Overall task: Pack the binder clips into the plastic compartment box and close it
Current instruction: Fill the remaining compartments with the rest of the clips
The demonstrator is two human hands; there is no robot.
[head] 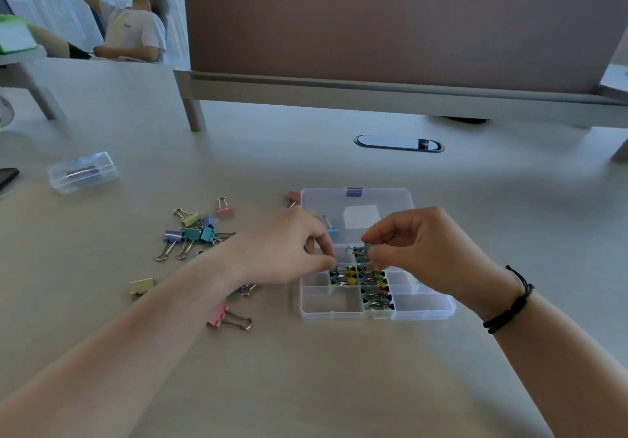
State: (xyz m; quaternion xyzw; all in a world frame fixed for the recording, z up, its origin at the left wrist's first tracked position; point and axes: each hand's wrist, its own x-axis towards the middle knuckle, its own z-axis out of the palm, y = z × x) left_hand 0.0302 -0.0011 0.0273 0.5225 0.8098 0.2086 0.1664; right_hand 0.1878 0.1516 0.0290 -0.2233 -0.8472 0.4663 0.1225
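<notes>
The clear plastic compartment box (421,310) lies open on the desk, its lid (384,199) flat behind it. Small binder clips (375,298) fill the middle compartments. My left hand (289,250) reaches into the box's left side, fingertips pinched on a small blue clip (334,271) at a compartment. My right hand (424,250) hovers over the box's middle and pinches a small teal clip (358,251). A light blue clip (331,228) lies on the lid. Several larger pastel clips (195,232) are scattered left of the box.
A pink clip (229,318) and a yellow clip (141,286) lie near my left forearm. A small clear case (83,172) sits at far left. A desk divider (390,29) and cable port (399,143) stand behind. A person sits in the far left background.
</notes>
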